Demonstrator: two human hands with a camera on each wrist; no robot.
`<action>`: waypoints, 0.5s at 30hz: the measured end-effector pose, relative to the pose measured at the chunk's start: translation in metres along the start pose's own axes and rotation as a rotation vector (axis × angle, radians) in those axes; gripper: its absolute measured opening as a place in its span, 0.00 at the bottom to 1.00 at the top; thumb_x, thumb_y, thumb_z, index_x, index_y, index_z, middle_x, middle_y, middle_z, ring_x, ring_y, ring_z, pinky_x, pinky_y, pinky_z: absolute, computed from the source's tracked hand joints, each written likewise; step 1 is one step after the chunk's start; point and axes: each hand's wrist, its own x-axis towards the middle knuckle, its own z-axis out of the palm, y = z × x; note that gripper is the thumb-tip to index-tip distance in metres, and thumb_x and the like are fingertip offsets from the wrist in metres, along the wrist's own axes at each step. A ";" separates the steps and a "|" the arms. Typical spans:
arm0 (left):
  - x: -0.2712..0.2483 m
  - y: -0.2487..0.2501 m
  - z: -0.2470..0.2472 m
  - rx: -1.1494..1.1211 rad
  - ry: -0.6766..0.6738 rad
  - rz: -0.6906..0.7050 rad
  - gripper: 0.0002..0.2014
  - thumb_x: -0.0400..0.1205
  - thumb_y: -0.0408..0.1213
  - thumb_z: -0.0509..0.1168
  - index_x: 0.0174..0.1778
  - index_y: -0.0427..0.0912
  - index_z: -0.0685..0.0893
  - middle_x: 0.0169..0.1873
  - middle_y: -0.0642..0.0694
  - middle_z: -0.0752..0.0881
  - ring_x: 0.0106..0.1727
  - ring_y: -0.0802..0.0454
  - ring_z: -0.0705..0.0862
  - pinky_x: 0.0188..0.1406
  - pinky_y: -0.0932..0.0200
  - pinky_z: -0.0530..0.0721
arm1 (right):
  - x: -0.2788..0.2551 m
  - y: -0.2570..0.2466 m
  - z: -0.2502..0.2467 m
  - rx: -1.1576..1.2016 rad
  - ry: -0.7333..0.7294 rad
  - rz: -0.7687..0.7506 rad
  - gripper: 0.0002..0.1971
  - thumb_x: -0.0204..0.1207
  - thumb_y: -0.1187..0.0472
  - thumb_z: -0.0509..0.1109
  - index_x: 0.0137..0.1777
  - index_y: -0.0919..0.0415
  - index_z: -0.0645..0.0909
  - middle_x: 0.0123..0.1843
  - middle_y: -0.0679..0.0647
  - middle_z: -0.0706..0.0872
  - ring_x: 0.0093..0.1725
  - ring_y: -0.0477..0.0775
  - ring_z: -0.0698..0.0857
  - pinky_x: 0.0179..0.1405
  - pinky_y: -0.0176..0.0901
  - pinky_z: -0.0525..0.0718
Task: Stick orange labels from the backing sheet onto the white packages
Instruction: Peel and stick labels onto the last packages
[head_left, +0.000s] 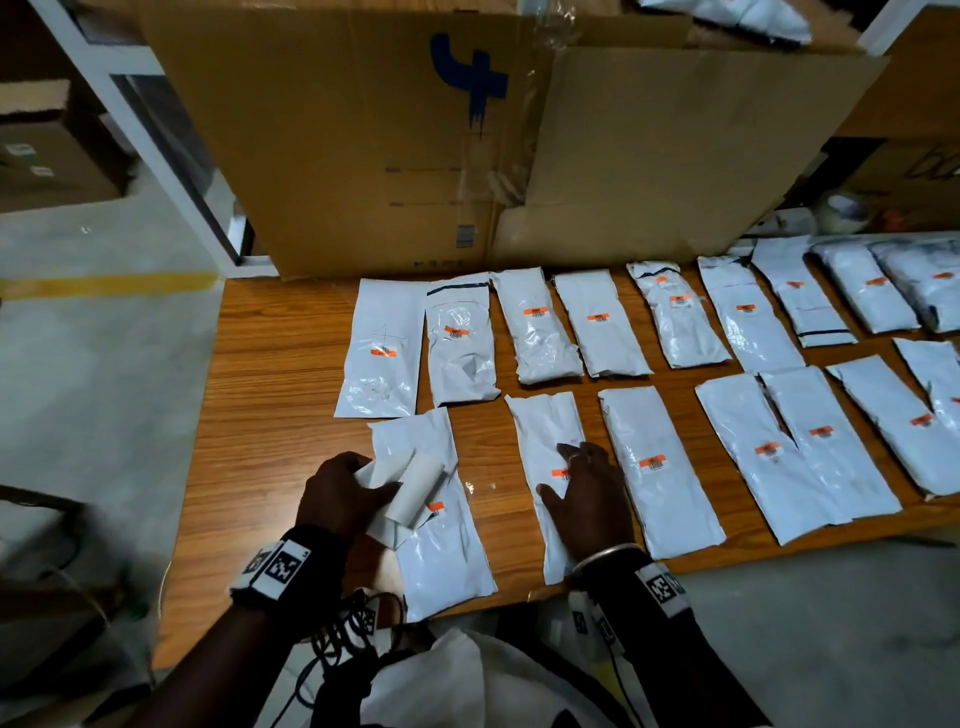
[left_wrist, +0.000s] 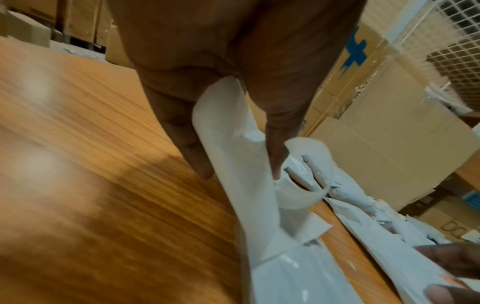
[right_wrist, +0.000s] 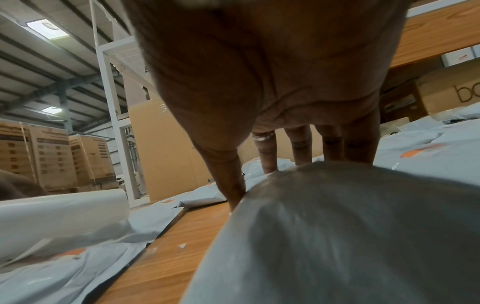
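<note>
So the backing sheet (head_left: 410, 486) is in my left hand (head_left: 340, 493), curled into a loose roll, thumb on one side and fingers on the other pinching it. It hangs just over the near-left white package (head_left: 441, 551), which already has an orange label (head_left: 435, 506) on it. My right hand (head_left: 589, 499) is flat on the next package over (head_left: 545, 431), fingers spread and straight, pressing down right by its own orange sticker (head_left: 560, 473), not gripping anything. Past that, the rest of the packages (head_left: 602, 322) lie in two rows across the wooden table (head_left: 270, 374), most showing an orange label. Behind them stands a big flattened cardboard box (head_left: 415, 135) with a blue mark on it.
</note>
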 end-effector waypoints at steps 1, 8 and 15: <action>0.000 0.002 -0.001 0.005 0.003 0.019 0.15 0.71 0.44 0.83 0.47 0.49 0.86 0.46 0.48 0.89 0.47 0.48 0.85 0.42 0.57 0.77 | 0.001 0.000 0.000 0.005 0.008 -0.002 0.31 0.76 0.52 0.80 0.78 0.52 0.76 0.81 0.56 0.74 0.78 0.62 0.74 0.77 0.56 0.75; -0.026 0.008 0.007 0.082 0.131 0.262 0.20 0.70 0.47 0.83 0.53 0.49 0.86 0.49 0.52 0.86 0.49 0.49 0.84 0.45 0.55 0.80 | 0.002 0.005 -0.004 0.034 0.038 -0.011 0.30 0.75 0.53 0.80 0.77 0.52 0.78 0.81 0.56 0.74 0.79 0.62 0.73 0.76 0.58 0.78; -0.041 0.008 0.026 0.287 -0.109 0.360 0.19 0.68 0.53 0.80 0.51 0.58 0.83 0.52 0.63 0.81 0.51 0.58 0.84 0.44 0.57 0.82 | -0.002 0.016 -0.009 0.055 0.127 -0.036 0.29 0.76 0.42 0.77 0.75 0.53 0.80 0.78 0.56 0.77 0.77 0.61 0.75 0.73 0.59 0.79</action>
